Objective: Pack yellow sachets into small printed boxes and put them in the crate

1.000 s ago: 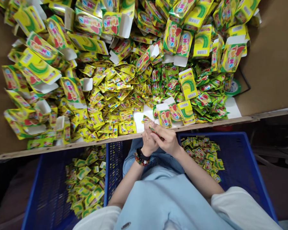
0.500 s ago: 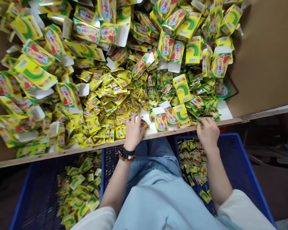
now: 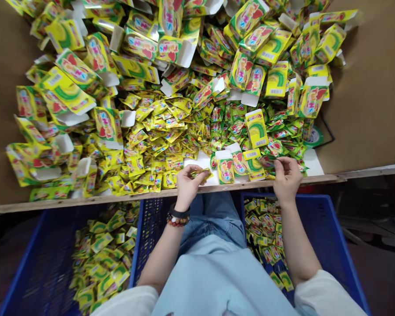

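Note:
My left hand (image 3: 187, 184), with a dark band and beads at the wrist, pinches a small yellow sachet (image 3: 202, 173) over a white patch of the table (image 3: 200, 158). Thumb and fingers of my right hand (image 3: 288, 179) are closed on a green sachet (image 3: 267, 161), which is partly hidden by the fingers. Between the hands lie a small carton (image 3: 225, 169) printed with fruit, another carton (image 3: 239, 161) beside it and a yellow carton (image 3: 254, 165). Behind them a yellow carton (image 3: 256, 127) rests on green sachets (image 3: 276, 147). Yellow sachets (image 3: 161, 127) spread behind my left hand.
Many open-flapped cartons (image 3: 145, 44) are heaped at the back and left. A wooden edge (image 3: 95, 200) runs along the table front. Below stand blue crates (image 3: 335, 228) holding filled cartons or packs (image 3: 102, 263). A round green-white tape roll (image 3: 314, 137) lies by the right cardboard wall (image 3: 365, 101).
My left hand has closed on a yellow sachet and raised it slightly. My right hand's fingers have drawn together on the green sachet. The view has shifted a little.

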### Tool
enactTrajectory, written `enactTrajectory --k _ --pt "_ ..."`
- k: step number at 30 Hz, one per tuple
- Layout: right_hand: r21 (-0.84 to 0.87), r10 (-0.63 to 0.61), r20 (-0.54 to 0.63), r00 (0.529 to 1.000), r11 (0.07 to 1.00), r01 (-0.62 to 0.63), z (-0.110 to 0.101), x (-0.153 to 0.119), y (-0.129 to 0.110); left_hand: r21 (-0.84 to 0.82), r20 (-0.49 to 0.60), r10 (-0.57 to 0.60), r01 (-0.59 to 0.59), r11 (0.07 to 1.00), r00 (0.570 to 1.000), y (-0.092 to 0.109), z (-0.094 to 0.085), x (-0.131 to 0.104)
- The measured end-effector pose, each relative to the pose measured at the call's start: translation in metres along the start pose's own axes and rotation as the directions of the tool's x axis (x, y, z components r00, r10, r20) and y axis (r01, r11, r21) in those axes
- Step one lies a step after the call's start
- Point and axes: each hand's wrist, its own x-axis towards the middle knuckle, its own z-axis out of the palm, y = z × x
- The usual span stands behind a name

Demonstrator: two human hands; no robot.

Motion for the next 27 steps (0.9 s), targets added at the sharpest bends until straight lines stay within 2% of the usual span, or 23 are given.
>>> enactTrajectory --k 2,4,5,7,10,12,14,16,17,18,19,22,24,27 --pt "0.242 0.031 0.185 0.982 0.967 -0.076 0.011 -0.008 -0.023 -0.006 0.084 -0.007 0.008 1.000 0.996 0.003 0.013 -0.006" --pt "0.355 -0.059 0.422 0.905 0.929 -0.105 0.024 -0.014 -0.044 0.022 0.191 0.033 -0.038 0.999 0.981 0.006 0.022 -0.013" --pt "0.372 -0.109 0.495 0.862 0.923 -0.097 0.029 -0.016 -0.052 0.039 0.220 0.066 -0.077 0.996 0.973 0.008 0.025 -0.016" --pt "0.372 -0.172 0.545 0.821 0.927 -0.052 0.037 -0.019 -0.061 0.063 0.232 0.132 -0.150 0.987 0.964 0.013 0.026 -0.023" --pt "0.347 -0.161 0.519 0.840 0.937 -0.035 0.041 -0.022 -0.064 0.047 0.276 0.153 -0.173 0.984 0.949 0.017 0.024 -0.031" --pt "0.343 -0.093 0.533 0.841 0.932 -0.114 0.039 -0.025 -0.063 0.036 0.320 0.159 -0.180 0.983 0.934 0.018 0.022 -0.036" --pt "0.359 -0.023 0.609 0.793 0.899 -0.249 0.036 -0.028 -0.061 0.035 0.333 0.174 -0.196 0.980 0.927 0.017 0.023 -0.040" --pt "0.374 0.002 0.703 0.711 0.850 -0.372 0.032 -0.031 -0.059 0.041 0.358 0.181 -0.209 0.977 0.916 0.013 0.026 -0.042" --pt "0.379 0.013 0.718 0.696 0.831 -0.406 0.029 -0.032 -0.057 0.048 0.373 0.183 -0.216 0.975 0.909 0.011 0.028 -0.041" --pt "0.383 0.036 0.706 0.707 0.820 -0.424 0.027 -0.033 -0.055 0.063 0.384 0.187 -0.227 0.972 0.904 0.009 0.030 -0.039" --pt "0.387 0.074 0.667 0.741 0.815 -0.430 0.024 -0.033 -0.052 0.090 0.375 0.188 -0.238 0.967 0.908 0.007 0.033 -0.035" --pt "0.393 0.232 0.426 0.874 0.823 -0.410 0.016 -0.031 -0.043 0.290 0.208 0.171 -0.228 0.929 0.963 0.000 0.041 -0.017" --pt "0.394 0.286 0.276 0.918 0.837 -0.379 0.013 -0.029 -0.038 0.453 0.116 0.161 -0.197 0.870 0.980 -0.004 0.050 -0.004" --pt "0.413 0.260 0.162 0.952 0.858 -0.304 0.014 -0.025 -0.037 0.577 0.137 0.126 -0.182 0.796 0.983 -0.008 0.060 0.006"
